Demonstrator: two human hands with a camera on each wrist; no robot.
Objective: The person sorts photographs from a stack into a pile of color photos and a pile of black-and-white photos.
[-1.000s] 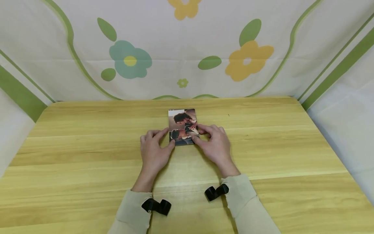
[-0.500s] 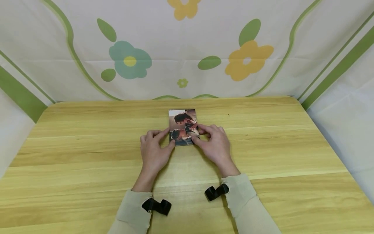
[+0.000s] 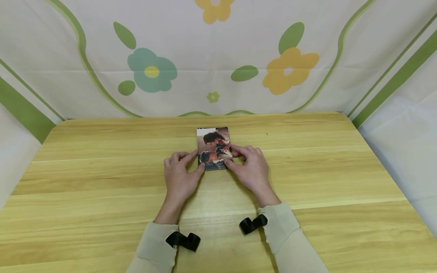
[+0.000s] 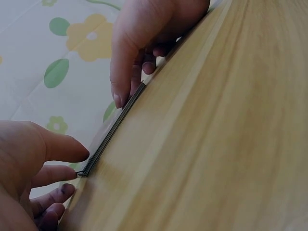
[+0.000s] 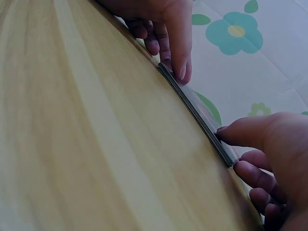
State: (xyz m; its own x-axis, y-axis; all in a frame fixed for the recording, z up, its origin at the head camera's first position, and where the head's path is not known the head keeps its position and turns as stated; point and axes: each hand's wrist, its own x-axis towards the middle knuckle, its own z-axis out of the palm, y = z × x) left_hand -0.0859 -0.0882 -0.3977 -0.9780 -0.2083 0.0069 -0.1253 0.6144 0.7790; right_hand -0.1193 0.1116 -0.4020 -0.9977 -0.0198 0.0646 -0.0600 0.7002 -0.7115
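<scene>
On the table (image 3: 102,182), left hand (image 3: 179,176), right hand (image 3: 252,170) — pinching photo stack (image 3: 213,146)

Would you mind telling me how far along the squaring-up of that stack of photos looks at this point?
Done: the stack of photos lies flat on the table, its edges looking even in both wrist views. In hand: the left hand and right hand press its near corners between fingertips. Left: letting go, or lifting it; neither has begun.
</scene>
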